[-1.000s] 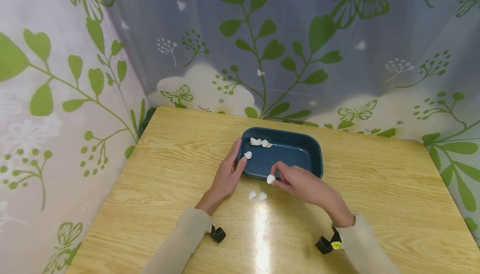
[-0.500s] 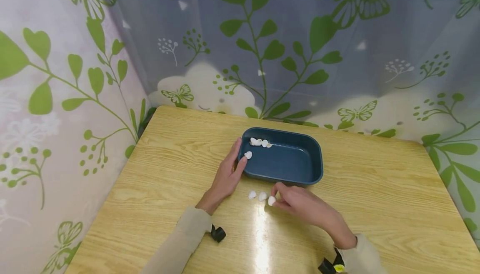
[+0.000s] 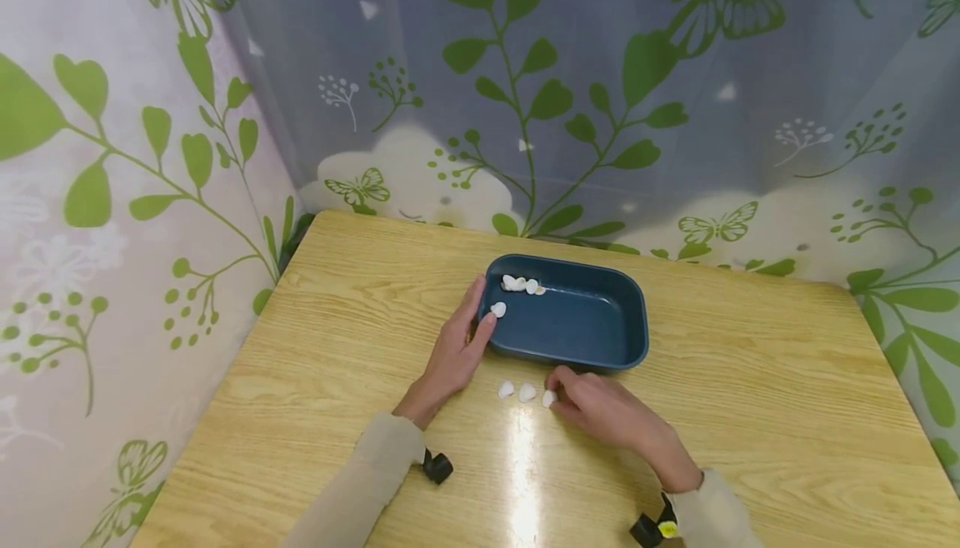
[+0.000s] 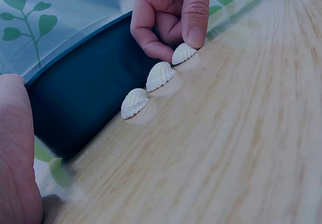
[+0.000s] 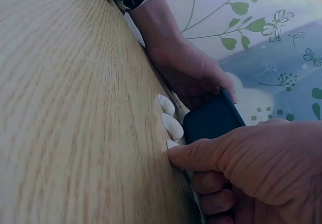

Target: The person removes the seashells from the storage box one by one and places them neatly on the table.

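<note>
My right hand [image 3: 609, 411] pinches a white ribbed seashell [image 4: 184, 53] between thumb and finger, down at the table surface. Two similar shells, a left shell [image 3: 506, 389] and a middle shell [image 3: 527, 392], lie in a row with it in front of a dark blue rectangular basin [image 3: 570, 363]. At the basin's left end, my left hand [image 3: 452, 354] holds the wall, thumb over the rim and fingers along the outside. Inside the basin, a single shell [image 3: 498, 309] sits near that thumb, and several small shells [image 3: 517, 283] cluster in the far left corner.
The wood-grain table [image 3: 360, 281] reaches back to a curtain [image 3: 585, 115] printed with green leaves and butterflies. Another patterned sheet [image 3: 135, 223] hangs along the left side. A bright light reflection shows on the tabletop in front of the shells.
My right hand has carried its shell from over the basin's near rim down to the table, at the right end of the row. The left hand and the basin stay in place.
</note>
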{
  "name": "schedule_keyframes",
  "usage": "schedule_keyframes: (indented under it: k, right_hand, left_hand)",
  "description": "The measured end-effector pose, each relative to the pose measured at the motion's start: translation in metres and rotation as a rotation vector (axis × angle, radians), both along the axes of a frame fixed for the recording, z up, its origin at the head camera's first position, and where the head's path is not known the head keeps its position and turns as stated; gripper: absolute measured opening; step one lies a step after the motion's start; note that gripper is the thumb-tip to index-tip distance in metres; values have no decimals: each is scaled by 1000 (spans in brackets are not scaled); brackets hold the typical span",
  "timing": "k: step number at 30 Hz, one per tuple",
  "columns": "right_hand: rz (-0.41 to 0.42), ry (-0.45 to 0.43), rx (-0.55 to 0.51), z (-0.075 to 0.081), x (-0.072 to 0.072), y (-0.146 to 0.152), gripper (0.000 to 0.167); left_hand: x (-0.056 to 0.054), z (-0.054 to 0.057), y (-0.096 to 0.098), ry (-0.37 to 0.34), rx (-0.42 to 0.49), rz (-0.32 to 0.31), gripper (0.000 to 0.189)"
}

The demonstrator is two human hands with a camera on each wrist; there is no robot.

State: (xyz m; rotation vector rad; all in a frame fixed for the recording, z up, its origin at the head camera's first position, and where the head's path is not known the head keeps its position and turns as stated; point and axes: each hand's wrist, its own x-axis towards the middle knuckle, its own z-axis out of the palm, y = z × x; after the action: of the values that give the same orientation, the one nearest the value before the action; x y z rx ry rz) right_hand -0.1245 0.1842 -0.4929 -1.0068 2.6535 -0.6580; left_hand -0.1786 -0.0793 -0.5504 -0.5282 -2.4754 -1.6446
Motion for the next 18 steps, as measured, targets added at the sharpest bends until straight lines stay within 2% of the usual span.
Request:
schedule_keyframes:
  k: [9, 12, 18]
  right_hand:
    - [16, -41, -42, 3, -1, -1, 15]
    - [38, -44, -74, 11, -1, -4, 15]
    - [65, 23, -103, 35, -3, -17, 14]
  left_hand:
    - [0, 1, 0, -4, 7, 0, 63]
    - [0, 1, 0, 0, 11, 1, 63]
    - [0, 0, 0, -2, 11, 0, 64]
